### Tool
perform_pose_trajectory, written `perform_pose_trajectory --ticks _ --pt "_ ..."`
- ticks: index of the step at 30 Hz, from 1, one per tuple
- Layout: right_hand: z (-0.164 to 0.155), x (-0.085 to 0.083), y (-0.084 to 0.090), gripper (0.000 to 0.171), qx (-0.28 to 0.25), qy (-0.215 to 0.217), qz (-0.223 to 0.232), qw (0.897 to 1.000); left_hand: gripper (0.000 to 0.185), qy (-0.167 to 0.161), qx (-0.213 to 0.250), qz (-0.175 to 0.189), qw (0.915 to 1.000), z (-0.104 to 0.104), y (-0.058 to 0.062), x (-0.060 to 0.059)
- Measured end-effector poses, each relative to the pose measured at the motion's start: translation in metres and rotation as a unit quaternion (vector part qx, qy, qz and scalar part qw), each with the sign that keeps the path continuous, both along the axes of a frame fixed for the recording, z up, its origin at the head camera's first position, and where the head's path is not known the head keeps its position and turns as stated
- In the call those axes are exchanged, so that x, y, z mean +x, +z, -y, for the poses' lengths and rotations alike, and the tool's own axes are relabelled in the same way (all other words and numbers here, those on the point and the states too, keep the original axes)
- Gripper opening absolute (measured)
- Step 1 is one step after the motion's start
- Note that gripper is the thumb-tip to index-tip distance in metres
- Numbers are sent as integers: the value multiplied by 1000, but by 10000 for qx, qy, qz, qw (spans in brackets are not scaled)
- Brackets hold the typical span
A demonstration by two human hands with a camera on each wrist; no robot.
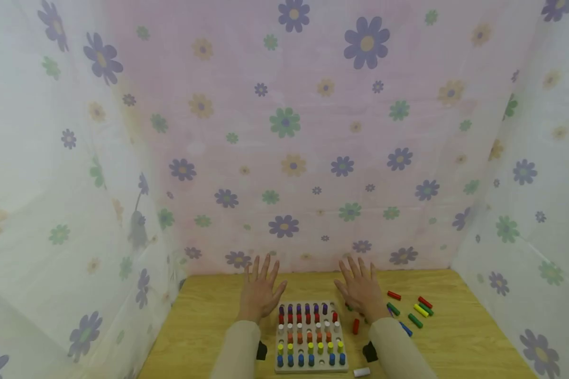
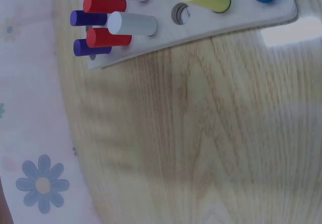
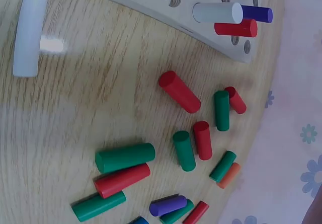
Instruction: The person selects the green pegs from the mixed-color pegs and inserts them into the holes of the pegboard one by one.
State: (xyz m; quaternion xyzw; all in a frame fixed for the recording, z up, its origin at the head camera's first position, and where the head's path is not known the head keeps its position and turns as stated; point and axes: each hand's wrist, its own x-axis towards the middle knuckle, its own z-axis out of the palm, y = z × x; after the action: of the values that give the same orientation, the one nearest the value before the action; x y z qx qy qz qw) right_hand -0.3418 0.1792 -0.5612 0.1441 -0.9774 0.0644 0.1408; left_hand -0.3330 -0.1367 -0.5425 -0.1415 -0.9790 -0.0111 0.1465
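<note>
Both hands are spread flat with fingers pointing away, palms down, holding nothing. My left hand (image 1: 261, 292) is over the far left corner of a pale wooden pegboard (image 1: 311, 370). My right hand (image 1: 362, 290) lies beyond its right side, above some loose pegs it partly hides. The board carries rows of upright pegs: purple (image 1: 298, 309), red, white, orange, yellow (image 1: 310, 348) and blue (image 1: 301, 360), with several bare holes among them. In the right wrist view, loose red pegs (image 3: 179, 92) and green pegs (image 3: 125, 157) lie on the table beside the board.
A loose white peg (image 3: 30, 35) lies near the board's front right corner. More scattered pegs, including a yellow one (image 1: 421, 310) and a blue one (image 1: 405, 329), lie on the wooden table (image 1: 194, 326) at right. Flower-patterned cloth (image 1: 308, 137) encloses the back and sides.
</note>
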Motion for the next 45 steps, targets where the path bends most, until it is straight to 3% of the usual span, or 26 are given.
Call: perform_pose_trajectory --ticks 11,18,32,39,45 --pt "-6 4 14 70 -64 59 248 9997 72 -124 24 127 9998 7 6 -1" --pt "-7 9 22 71 -342 296 9 9990 71 -189 -11 166 9997 7 13 2" --pt "-14 26 30 64 -664 576 -343 9955 63 -672 951 -35 9932 14 16 29" --pt "-20 36 33 66 -577 683 -325 9955 62 -938 1062 -263 9896 23 0 34" --pt "-27 48 32 68 -528 779 -391 9948 61 -956 1084 40 9895 31 -10 46"
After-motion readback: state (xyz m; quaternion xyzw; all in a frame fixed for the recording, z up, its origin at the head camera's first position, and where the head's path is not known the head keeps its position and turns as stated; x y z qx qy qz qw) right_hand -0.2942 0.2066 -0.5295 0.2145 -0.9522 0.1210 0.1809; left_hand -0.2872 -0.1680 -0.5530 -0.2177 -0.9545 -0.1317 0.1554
